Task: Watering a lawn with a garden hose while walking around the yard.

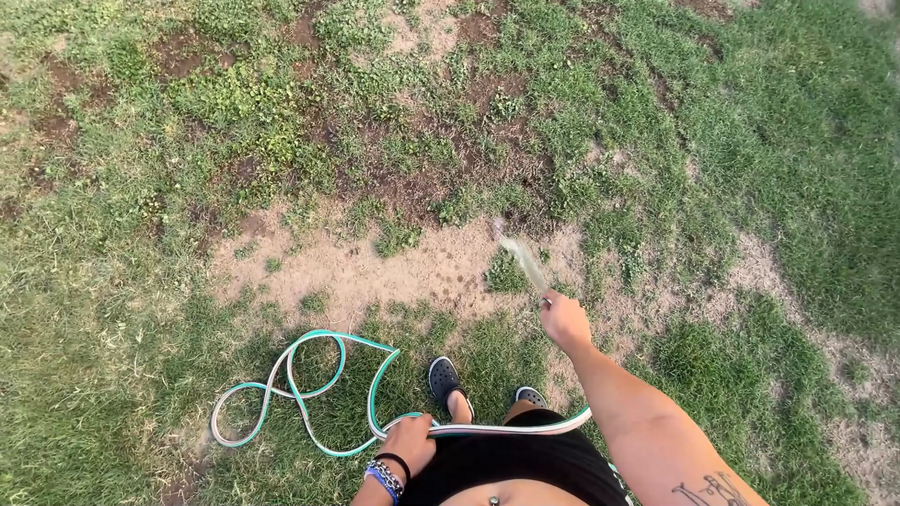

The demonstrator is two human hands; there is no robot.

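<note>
Head view: a patchy lawn (750, 141) with bare dirt is seen below. A long green and white hose (309, 394) is looped on the grass and is passed across the body. It is held by the left hand (410, 442), fingers closed around it. Its end is gripped tightly by the right hand (564, 320), and water (523, 258) is sprayed out.

The hose (309, 398) looks like smooth, slightly glossy plastic or rubber, pale with teal stripes. The clogs (442, 376) are matt black moulded foam or rubber with holes. The shorts (511, 461) are matt black cloth. The lawn (141, 281) is rough grass broken by dry, dusty bare earth. The wristbands (387, 471) seem braided cord and elastic.
</note>
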